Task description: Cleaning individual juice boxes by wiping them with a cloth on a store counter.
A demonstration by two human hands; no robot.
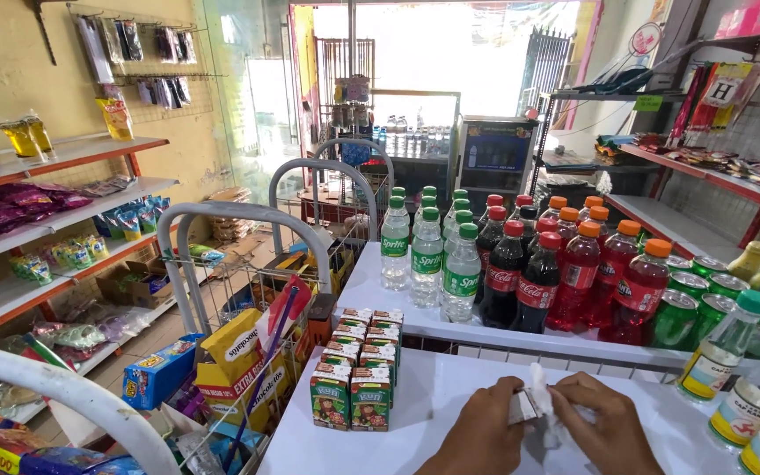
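A small white packet is being pinched between the fingers of the left hand and the right hand, both curled closed on it, low over the near edge of the white counter. To the left of the packet, small green juice cartons are being kept in rows on that counter. Beyond the packet, clear green-capped bottles, dark cola bottles and red soda bottles are being displayed upright, with green cans to their right.

My white flat-topped table carries small green juice cartons in rows at its left. Behind, clear, dark and red plastic drink bottles stand with green cans.
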